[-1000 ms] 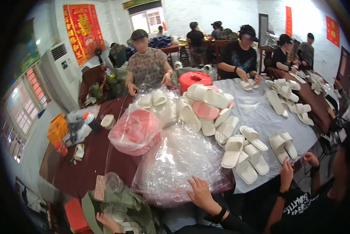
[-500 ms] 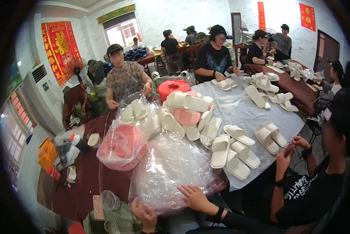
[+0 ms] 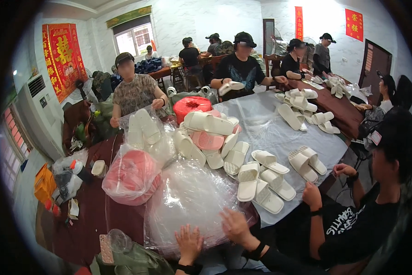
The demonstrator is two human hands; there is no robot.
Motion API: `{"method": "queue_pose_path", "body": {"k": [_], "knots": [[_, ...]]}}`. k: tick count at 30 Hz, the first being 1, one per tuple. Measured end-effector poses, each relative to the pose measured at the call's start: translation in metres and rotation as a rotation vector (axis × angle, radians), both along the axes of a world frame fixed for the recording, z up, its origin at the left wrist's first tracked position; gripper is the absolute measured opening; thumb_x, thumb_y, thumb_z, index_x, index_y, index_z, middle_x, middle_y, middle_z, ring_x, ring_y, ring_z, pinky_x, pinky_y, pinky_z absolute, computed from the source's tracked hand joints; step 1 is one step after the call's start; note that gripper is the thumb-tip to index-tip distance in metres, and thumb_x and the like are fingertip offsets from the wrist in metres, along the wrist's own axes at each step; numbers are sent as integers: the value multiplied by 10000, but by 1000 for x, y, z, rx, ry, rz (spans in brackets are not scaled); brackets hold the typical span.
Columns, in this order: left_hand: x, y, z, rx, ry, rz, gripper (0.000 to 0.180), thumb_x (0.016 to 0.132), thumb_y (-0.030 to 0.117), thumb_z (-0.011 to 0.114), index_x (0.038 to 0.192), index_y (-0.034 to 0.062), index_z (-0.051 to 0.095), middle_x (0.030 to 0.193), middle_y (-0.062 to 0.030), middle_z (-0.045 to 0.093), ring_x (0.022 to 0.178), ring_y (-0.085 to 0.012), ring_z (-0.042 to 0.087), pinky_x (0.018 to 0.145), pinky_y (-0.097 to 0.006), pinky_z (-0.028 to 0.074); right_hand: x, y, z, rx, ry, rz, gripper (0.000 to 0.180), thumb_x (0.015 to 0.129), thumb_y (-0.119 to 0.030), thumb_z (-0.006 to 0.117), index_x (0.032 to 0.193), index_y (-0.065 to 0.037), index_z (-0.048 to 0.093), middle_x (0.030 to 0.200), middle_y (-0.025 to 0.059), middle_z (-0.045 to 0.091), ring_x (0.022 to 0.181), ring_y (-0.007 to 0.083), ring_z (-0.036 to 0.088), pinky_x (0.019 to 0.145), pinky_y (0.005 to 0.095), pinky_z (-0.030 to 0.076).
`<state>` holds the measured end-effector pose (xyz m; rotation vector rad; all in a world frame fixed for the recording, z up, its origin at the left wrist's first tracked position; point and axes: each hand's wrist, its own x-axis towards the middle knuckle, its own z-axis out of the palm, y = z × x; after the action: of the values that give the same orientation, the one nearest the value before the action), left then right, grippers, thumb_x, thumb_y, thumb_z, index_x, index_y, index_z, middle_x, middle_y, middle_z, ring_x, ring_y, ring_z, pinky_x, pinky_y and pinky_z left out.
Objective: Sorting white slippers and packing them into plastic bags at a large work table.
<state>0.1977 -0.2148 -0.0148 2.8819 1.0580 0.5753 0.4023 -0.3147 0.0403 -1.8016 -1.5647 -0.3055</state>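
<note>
A stack of clear plastic bags [image 3: 183, 197] lies on the table in front of me. My left hand [image 3: 189, 242] rests on its near edge, open, with the fingers spread. My right hand [image 3: 237, 227] is at the stack's near right corner, its fingers apart and slightly bent, and I see nothing in it. Beyond the stack is a heap of white slippers [image 3: 208, 123] with a pink slipper [image 3: 207, 140] among them. White slippers [image 3: 269, 196] lie to the right of the bags. Left of the stack, a red roll [image 3: 131, 176] sits inside clear plastic.
A phone in a pink case [image 3: 106, 249] and a clear cup [image 3: 120, 240] lie at my near left. A co-worker [image 3: 137, 89] across the table holds a bag with slippers. Another co-worker [image 3: 371, 220] sits close on my right. A second red roll [image 3: 191, 106] stands farther back.
My left hand has moved right and come down flat on the bags; my right hand's fingers have bent. Across the table one co-worker raised the bagged slippers, another picked up a white slipper.
</note>
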Motion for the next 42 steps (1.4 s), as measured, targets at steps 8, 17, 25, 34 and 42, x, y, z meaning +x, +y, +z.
{"method": "queue_pose_path", "body": {"k": [8,17,25,34,42], "knots": [[1,0,-5,-6,-80,43,455,833,356,561,1237,151,522,1381,-133,380,1293,-350,303,1064,-573,168,58,-35,38,-70,38,-329,525,749,-139,648,1229,-27,467,1230,199,486,1019,374,506,874,441,403],[0,0,-2,7,-70,31,461,829,343,568,1246,155,512,1376,-139,380,1297,-347,303,1069,-573,172,59,-60,10,-289,44,-496,546,731,-199,668,1208,-13,478,1219,181,494,1054,347,501,880,436,404],[3,-6,1,-40,-67,31,473,818,348,576,1248,162,515,1385,-133,377,1302,-346,299,1071,-568,173,65,-43,10,-313,36,-397,526,745,-246,663,1195,-27,499,1135,166,550,1010,337,528,846,437,420],[1,2,2,-6,-67,46,471,802,349,594,1230,164,531,1333,-128,420,1269,-352,332,1048,-573,219,102,-14,8,-210,84,-424,445,770,-253,651,1156,-54,551,1182,216,523,1007,370,531,844,452,423],[-4,-9,-10,18,-71,45,414,852,355,557,1211,149,561,1290,-147,480,1235,-337,386,1027,-541,260,129,-36,25,-333,36,-548,602,776,-319,636,1307,-106,447,1325,292,374,1130,430,440,897,499,369]]}}
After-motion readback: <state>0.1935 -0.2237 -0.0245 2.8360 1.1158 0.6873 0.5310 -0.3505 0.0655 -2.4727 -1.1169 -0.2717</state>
